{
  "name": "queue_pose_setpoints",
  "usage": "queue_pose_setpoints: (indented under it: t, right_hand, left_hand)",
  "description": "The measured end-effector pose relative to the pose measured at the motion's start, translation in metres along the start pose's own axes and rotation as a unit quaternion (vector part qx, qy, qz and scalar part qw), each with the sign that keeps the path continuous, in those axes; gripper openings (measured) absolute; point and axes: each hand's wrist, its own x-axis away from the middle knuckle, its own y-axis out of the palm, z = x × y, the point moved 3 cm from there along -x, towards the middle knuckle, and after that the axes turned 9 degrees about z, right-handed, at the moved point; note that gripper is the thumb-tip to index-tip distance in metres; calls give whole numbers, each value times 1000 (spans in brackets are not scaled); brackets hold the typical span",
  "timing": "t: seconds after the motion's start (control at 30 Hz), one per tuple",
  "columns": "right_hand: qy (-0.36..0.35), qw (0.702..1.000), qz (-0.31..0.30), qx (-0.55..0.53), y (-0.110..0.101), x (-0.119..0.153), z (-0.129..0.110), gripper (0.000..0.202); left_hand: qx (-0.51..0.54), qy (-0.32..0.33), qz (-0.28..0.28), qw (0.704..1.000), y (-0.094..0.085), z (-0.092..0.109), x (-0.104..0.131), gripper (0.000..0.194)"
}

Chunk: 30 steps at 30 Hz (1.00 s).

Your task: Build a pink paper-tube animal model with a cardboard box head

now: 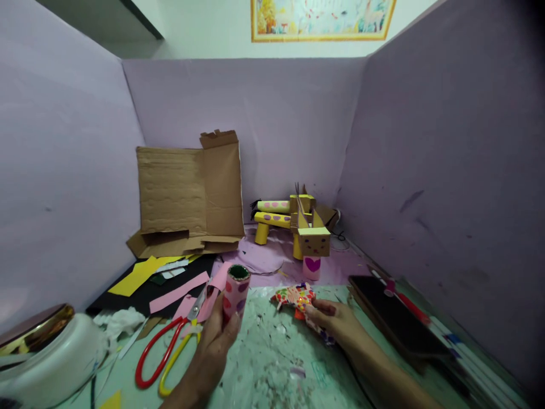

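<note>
My left hand is closed around a pink cardboard tube with red and purple spots, held upright with its open end on top; the inside looks dark green. My right hand grips the handle of a hot glue gun with a bright floral pattern and an orange trigger. Its nozzle points left toward the tube, apart from it. Scissors with one red and one yellow handle lie beside my left hand. Behind the glue gun stands a cardboard animal figure with a pink tube body and a purple heart.
Yellow spotted tube animals stand at the back. An opened cardboard box leans against the back wall. Pink paper strips and yellow paper lie at left, near a white round container. A dark flat device and pens lie right.
</note>
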Motion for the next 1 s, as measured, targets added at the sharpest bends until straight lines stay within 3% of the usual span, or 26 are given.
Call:
queue_pose_setpoints:
  t: [0.13,0.23,0.3,0.33,0.4,0.47,0.53,0.6,0.67,0.8,0.9,1.0]
  right_hand:
    - [-24,987,8,156,-12,1,-23,36]
    - [-55,919,15,389,-21,8,-43,37]
    - [-56,888,23,455,-24,15,-52,34]
    - [-58,892,37,447,-24,18,-57,31]
    - [-85,934,67,341,-20,25,-68,30]
    - [-126,982,57,130,-9,33,-80,56]
    - [-122,991,-6,-49,10,39,-90,72]
    - [-101,984,-41,-138,27,42,-98,75]
    - [-104,978,-62,-172,40,42,-104,58]
    - [-136,980,-25,-146,45,37,-101,19]
    - [-135,979,-21,-150,45,34,-94,11]
    - [-146,977,-25,-153,46,36,-93,9]
  left_hand:
    - [-21,-2,-48,999,1,6,-2,53]
    - [-18,-12,-43,999,-1,2,-3,55]
    - [-4,-24,-50,998,1,-2,-1,53]
    - [5,-27,-55,998,3,-2,0,50]
    - [31,-35,-71,996,7,0,4,45]
    - [61,-54,-86,993,13,4,9,42]
    - [84,-76,-105,988,18,10,13,40]
    - [94,-85,-121,985,22,14,17,38]
    - [90,-83,-128,984,24,16,20,39]
    - [63,-66,-154,984,24,15,23,32]
    - [56,-48,-187,980,25,13,26,30]
    - [42,-59,-165,984,25,9,25,33]
